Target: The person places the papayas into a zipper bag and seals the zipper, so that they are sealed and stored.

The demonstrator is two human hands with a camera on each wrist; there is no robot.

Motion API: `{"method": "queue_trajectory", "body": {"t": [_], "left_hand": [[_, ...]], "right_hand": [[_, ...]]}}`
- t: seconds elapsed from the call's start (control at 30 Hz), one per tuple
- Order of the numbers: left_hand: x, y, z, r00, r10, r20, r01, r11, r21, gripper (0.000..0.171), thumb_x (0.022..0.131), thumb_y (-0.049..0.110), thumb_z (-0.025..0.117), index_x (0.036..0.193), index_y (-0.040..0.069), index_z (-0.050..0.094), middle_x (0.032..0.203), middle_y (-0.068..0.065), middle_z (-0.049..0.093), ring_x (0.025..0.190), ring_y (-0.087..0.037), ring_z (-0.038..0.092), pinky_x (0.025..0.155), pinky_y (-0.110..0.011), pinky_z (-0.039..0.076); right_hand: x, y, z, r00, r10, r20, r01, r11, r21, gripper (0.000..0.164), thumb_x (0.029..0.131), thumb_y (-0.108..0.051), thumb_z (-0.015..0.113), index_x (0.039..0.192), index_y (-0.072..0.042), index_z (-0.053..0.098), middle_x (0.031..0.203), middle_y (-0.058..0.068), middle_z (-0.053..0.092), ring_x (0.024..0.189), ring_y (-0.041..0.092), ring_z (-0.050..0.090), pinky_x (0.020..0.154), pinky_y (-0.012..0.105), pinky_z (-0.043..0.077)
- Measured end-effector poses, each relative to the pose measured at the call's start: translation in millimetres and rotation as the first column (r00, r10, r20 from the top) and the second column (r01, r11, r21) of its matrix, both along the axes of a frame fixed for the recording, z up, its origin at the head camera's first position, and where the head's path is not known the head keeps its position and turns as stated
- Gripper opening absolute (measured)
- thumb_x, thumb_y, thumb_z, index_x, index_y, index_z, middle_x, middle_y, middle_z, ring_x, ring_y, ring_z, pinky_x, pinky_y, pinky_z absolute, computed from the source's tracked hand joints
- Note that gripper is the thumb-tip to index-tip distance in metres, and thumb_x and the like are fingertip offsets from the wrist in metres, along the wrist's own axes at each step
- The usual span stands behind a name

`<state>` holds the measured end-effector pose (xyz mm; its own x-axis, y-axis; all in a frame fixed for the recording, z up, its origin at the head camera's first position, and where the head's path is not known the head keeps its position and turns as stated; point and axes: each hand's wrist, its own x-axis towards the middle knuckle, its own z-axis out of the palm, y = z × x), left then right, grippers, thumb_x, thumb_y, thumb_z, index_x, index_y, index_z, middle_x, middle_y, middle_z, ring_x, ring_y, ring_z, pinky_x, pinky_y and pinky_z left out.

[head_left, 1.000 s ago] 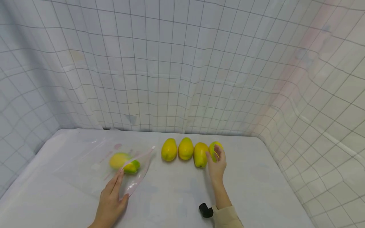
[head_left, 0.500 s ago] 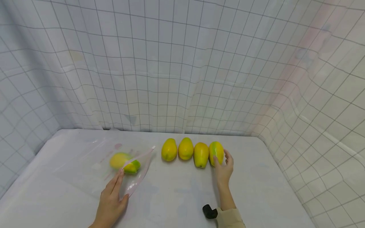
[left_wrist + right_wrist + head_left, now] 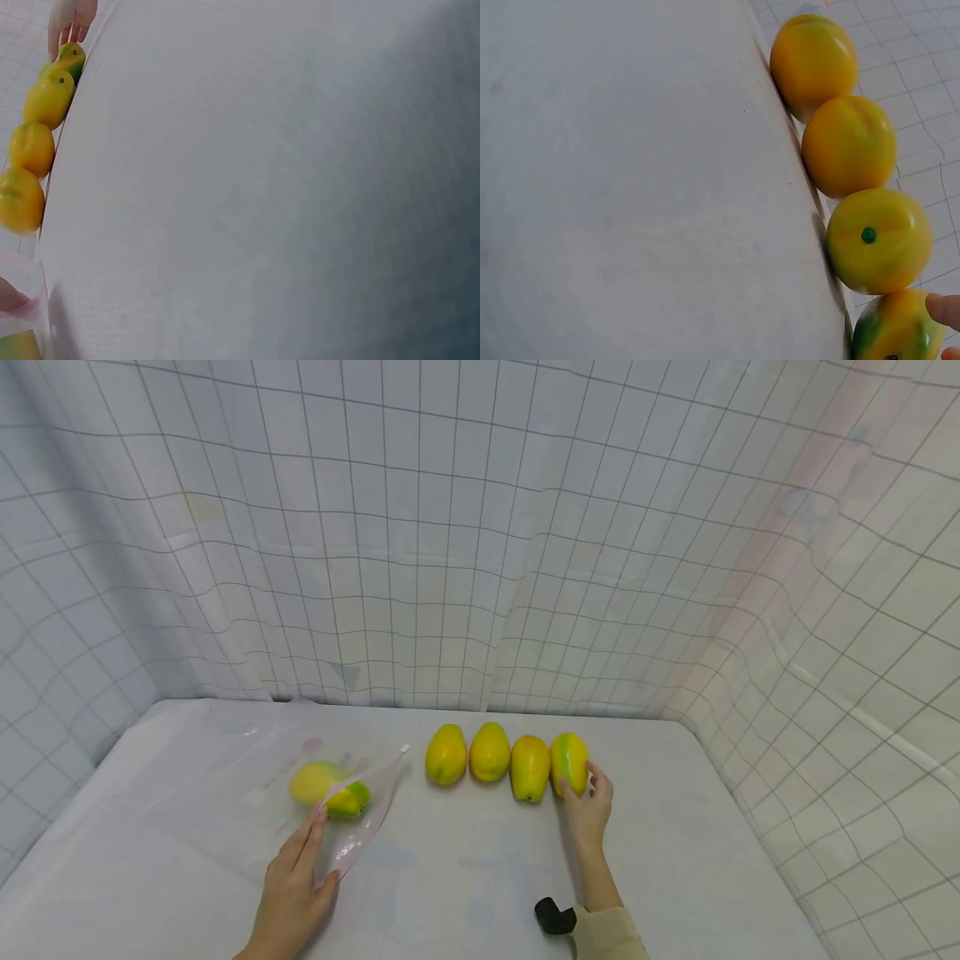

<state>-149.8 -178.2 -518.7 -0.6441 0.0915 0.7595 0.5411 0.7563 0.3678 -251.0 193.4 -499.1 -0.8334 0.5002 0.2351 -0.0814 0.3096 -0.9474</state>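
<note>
My left hand [image 3: 291, 893] lies with straight fingers on the mouth of a clear zip bag [image 3: 367, 835] at the left of the table. A yellow-green papaya [image 3: 348, 799] is partly inside that bag, its greener end showing at the opening. To the right, my right hand [image 3: 588, 810] holds the near end of the rightmost papaya [image 3: 572, 753], thumb on one side and fingers on the other. In the right wrist view a fingertip [image 3: 941, 309] meets this papaya [image 3: 892, 330]. The left wrist view shows the right hand [image 3: 73, 16] over the far end of the row.
Three more yellow papayas [image 3: 530, 767] [image 3: 490, 752] [image 3: 446, 755] stand in a row left of the held one, near the table's back edge. Grid-patterned curtains [image 3: 450, 552] enclose the white table [image 3: 465, 893]. A black device [image 3: 553, 916] sits at my right wrist.
My right hand has moved from over the rightmost papaya to its near right side, uncovering more of it. My left hand, the bag and the papayas appear to stay in place.
</note>
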Motion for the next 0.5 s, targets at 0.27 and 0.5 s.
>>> {"method": "queue_trajectory", "body": {"t": [0.27,0.5], "left_hand": [[-0.7,-1.7,-1.0,1.0,0.001,0.024,-0.001,1.0,0.004,0.088,0.051,-0.002,0.07,0.134,-0.005,0.04,0.135,-0.02,0.044,0.128,-0.006,0.031,0.106,-0.01,0.016],[-1.0,-2.4,-1.7,1.0,-0.002,0.028,0.002,1.0,0.004,0.086,0.052,-0.002,0.07,0.133,-0.007,0.041,0.135,-0.021,0.044,0.129,-0.005,0.029,0.106,-0.01,0.016]], "right_hand": [[-0.2,2.3,-2.7,0.998,0.037,0.058,-0.035,0.999,-0.039,0.055,0.081,-0.009,0.067,0.13,0.0,0.042,0.133,0.019,0.034,0.119,0.034,0.034,0.102,0.045,0.033],[-1.4,4.8,-8.2,0.998,0.039,0.053,-0.037,0.998,-0.049,0.057,0.082,-0.007,0.066,0.133,-0.003,0.039,0.133,0.021,0.034,0.119,0.035,0.036,0.099,0.047,0.034]]}}
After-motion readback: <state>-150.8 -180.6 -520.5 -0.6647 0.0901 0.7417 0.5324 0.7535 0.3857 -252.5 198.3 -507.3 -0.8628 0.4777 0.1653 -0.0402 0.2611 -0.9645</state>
